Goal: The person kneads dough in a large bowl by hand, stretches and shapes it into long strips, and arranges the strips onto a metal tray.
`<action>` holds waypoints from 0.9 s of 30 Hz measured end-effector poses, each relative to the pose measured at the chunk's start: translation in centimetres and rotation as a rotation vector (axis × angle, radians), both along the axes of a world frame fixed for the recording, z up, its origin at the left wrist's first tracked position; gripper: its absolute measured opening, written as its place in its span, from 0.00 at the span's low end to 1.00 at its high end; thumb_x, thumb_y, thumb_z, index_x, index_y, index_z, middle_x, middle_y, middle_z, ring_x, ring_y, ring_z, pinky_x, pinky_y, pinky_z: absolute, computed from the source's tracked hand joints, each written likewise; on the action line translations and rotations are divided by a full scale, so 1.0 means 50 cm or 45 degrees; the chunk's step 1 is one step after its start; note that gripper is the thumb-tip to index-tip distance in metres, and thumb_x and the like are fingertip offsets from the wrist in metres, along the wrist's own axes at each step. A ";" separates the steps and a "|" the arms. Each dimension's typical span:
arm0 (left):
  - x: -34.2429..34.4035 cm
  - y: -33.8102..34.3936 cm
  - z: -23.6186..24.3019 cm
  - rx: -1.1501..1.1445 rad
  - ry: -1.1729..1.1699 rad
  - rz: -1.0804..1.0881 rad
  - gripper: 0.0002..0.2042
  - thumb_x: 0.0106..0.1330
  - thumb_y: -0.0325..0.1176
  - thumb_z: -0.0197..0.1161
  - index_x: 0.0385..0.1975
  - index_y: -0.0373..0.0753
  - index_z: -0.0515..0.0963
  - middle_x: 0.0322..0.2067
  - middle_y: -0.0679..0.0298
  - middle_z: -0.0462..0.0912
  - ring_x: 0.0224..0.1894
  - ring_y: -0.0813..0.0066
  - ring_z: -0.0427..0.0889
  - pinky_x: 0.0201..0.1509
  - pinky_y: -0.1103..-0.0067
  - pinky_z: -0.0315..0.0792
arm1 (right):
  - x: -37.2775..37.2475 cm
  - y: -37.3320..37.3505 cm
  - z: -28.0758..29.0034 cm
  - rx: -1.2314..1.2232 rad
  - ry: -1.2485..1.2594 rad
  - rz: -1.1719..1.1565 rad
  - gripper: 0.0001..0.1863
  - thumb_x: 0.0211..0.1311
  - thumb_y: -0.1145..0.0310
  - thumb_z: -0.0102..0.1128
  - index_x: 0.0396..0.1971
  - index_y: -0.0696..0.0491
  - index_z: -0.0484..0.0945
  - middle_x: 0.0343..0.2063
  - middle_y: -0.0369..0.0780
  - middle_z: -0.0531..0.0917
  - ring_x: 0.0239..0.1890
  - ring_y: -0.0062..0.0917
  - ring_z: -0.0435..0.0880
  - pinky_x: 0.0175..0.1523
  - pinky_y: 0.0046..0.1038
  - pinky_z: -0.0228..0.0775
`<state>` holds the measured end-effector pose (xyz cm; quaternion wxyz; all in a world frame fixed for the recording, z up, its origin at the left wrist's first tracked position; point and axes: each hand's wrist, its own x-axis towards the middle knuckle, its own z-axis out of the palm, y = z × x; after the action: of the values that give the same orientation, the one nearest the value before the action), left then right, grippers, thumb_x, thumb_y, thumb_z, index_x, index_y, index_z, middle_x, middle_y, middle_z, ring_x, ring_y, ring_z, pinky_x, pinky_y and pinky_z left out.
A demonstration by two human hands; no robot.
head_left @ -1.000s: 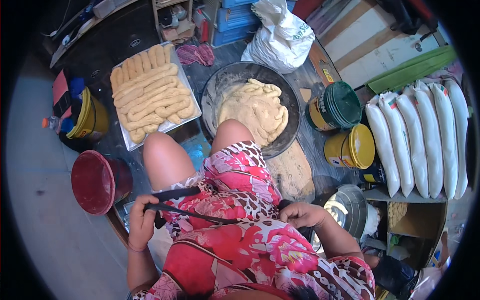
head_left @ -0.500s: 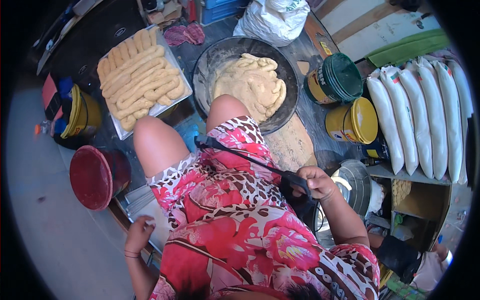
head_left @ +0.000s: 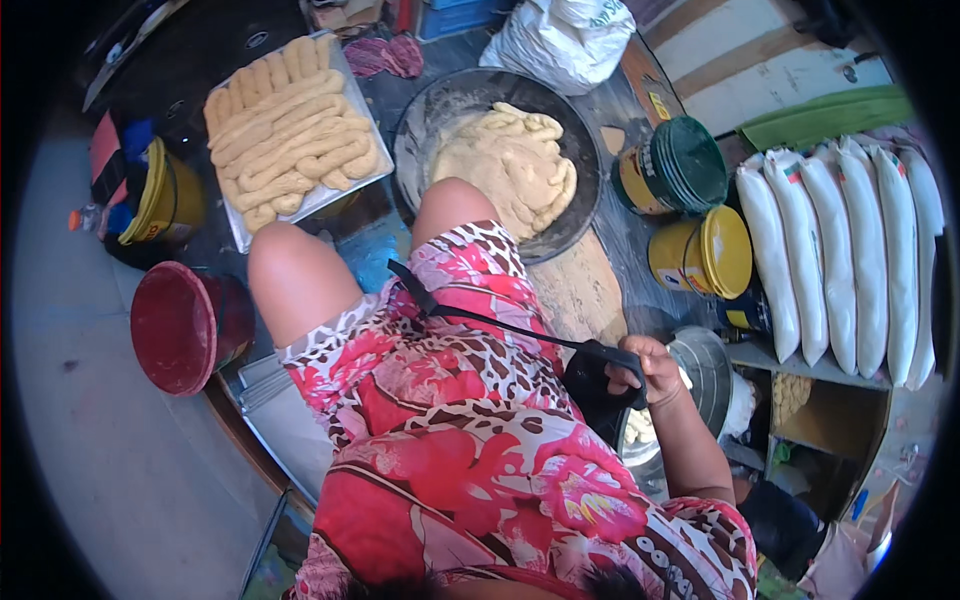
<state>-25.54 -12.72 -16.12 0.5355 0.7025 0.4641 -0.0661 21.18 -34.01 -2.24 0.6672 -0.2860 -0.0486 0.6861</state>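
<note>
My right hand (head_left: 650,370) is closed round a black strap (head_left: 510,335) at the right side of my lap. The strap runs slantwise across my patterned dress. A black pouch-like thing (head_left: 590,392) hangs beside my fingers; its exact kind is unclear. My left hand is out of sight. Beyond my knees, a wide black basin (head_left: 412,125) holds a mound of pale dough (head_left: 490,160) with thick rolls at its edge. To the left of it, long dough rolls (head_left: 290,130) lie in rows on a metal tray (head_left: 384,165).
A red bucket (head_left: 175,330) and a yellow bucket (head_left: 165,195) stand at left. At right are a green bucket (head_left: 690,165), a yellow lidded pail (head_left: 727,252), several long white filled bags (head_left: 825,250) and a metal bowl (head_left: 710,375). A white sack (head_left: 560,45) sits behind the basin.
My left hand has dropped out of view. My right hand, still holding the strap, is slightly farther right. The whole view has shifted a little.
</note>
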 end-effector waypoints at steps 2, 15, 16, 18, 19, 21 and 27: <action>0.017 0.010 -0.002 0.030 -0.006 0.015 0.13 0.54 0.38 0.57 0.33 0.36 0.78 0.36 0.57 0.79 0.37 0.65 0.78 0.40 0.74 0.71 | 0.003 -0.017 0.007 -0.025 0.000 -0.018 0.09 0.54 0.66 0.55 0.27 0.57 0.69 0.20 0.40 0.72 0.24 0.22 0.66 0.27 0.22 0.55; 0.060 0.042 -0.026 0.062 -0.020 -0.026 0.13 0.54 0.38 0.55 0.34 0.37 0.78 0.37 0.57 0.79 0.37 0.65 0.79 0.40 0.73 0.71 | -0.035 -0.095 0.046 -0.137 0.076 0.103 0.09 0.59 0.65 0.50 0.29 0.56 0.67 0.15 0.42 0.73 0.20 0.23 0.67 0.27 0.23 0.56; 0.059 0.044 -0.029 0.067 -0.023 -0.023 0.13 0.54 0.38 0.55 0.34 0.38 0.78 0.37 0.57 0.79 0.38 0.65 0.79 0.40 0.73 0.71 | -0.045 -0.096 0.051 -0.193 0.081 0.106 0.09 0.58 0.65 0.50 0.29 0.55 0.67 0.14 0.42 0.73 0.19 0.23 0.66 0.25 0.23 0.52; 0.055 0.048 -0.033 0.074 -0.032 -0.020 0.13 0.54 0.38 0.55 0.35 0.38 0.78 0.37 0.57 0.79 0.38 0.65 0.79 0.40 0.73 0.71 | -0.070 -0.098 0.062 -0.203 0.235 0.081 0.09 0.59 0.65 0.49 0.30 0.56 0.66 0.17 0.44 0.74 0.22 0.24 0.68 0.28 0.24 0.56; 0.051 0.050 -0.035 0.083 -0.040 -0.020 0.13 0.54 0.38 0.55 0.35 0.38 0.78 0.38 0.57 0.79 0.38 0.65 0.79 0.40 0.73 0.71 | -0.084 -0.100 0.069 -0.211 0.224 0.111 0.09 0.59 0.65 0.49 0.30 0.56 0.66 0.17 0.44 0.74 0.22 0.24 0.68 0.28 0.24 0.56; 0.042 0.054 -0.039 0.087 -0.049 -0.011 0.13 0.55 0.38 0.54 0.35 0.38 0.78 0.38 0.57 0.79 0.38 0.65 0.79 0.40 0.73 0.71 | -0.112 -0.104 0.081 -0.294 0.151 0.108 0.10 0.59 0.65 0.48 0.31 0.57 0.66 0.17 0.44 0.74 0.22 0.26 0.70 0.29 0.24 0.58; 0.034 0.081 -0.045 0.136 -0.093 0.001 0.13 0.55 0.38 0.54 0.35 0.39 0.78 0.38 0.57 0.79 0.38 0.65 0.79 0.40 0.73 0.71 | -0.183 -0.121 0.103 -0.471 -0.005 -0.043 0.12 0.53 0.68 0.55 0.25 0.61 0.67 0.21 0.43 0.75 0.22 0.25 0.74 0.31 0.26 0.65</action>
<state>-23.82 -8.65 -18.37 0.5137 0.7319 0.4474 -0.0153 12.04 -40.08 2.91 0.6145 -0.4060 0.0816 0.6715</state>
